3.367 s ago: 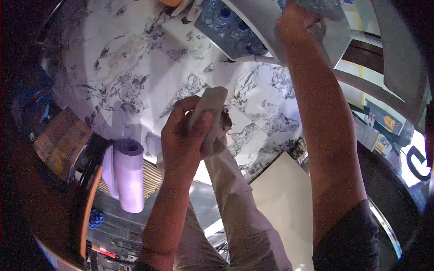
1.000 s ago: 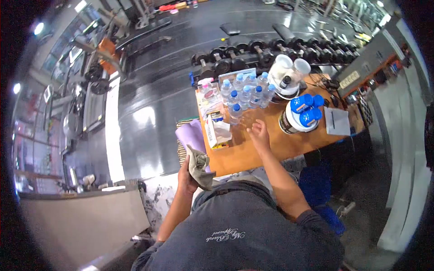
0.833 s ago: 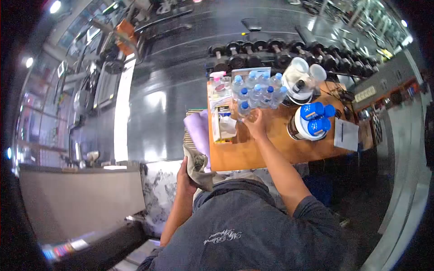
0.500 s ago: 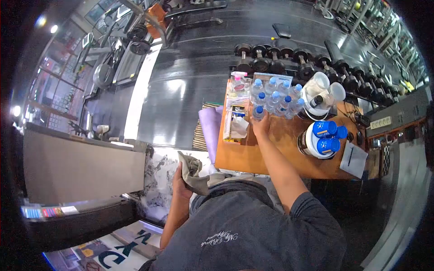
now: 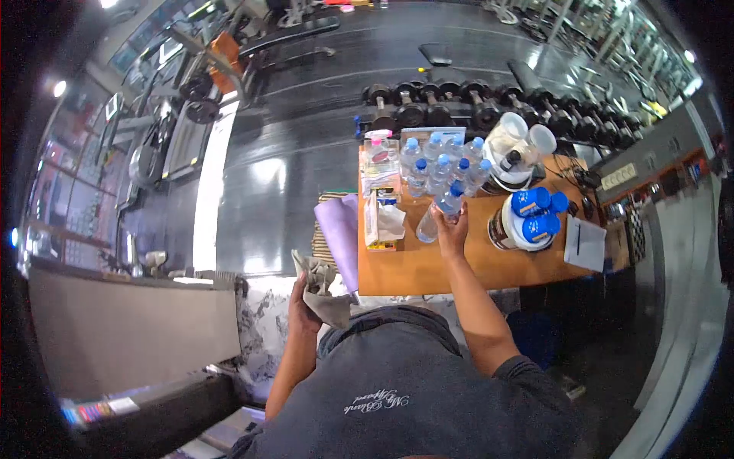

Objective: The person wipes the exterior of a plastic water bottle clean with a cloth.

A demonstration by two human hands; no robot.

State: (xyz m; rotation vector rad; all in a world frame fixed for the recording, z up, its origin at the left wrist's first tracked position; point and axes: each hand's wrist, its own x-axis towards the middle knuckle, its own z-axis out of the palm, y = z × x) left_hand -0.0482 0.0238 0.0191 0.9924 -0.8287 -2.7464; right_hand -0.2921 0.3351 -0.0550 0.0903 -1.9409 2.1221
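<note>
My right hand (image 5: 454,229) is closed around a clear water bottle (image 5: 428,226) with a blue cap, tilted above the wooden table (image 5: 413,271). Just beyond it, several more water bottles (image 5: 439,174) stand grouped together, with light and dark blue caps. On the left, my left hand (image 5: 303,312) grips a crumpled grey-beige cloth (image 5: 327,303) in front of my body. A tissue box (image 5: 373,223) with white tissue sticking out lies left of the held bottle.
Right of the bottles is a white tub with blue-lidded containers (image 5: 535,214). Behind it are clear plastic containers (image 5: 508,134). A notebook (image 5: 586,245) lies at the right edge. A rolled purple mat (image 5: 338,229) leans at the table's left side. A dumbbell rack (image 5: 428,107) runs behind.
My right hand has drawn one water bottle out of the group toward me and tilted it. My left hand still holds the cloth. The view has shifted slightly.
</note>
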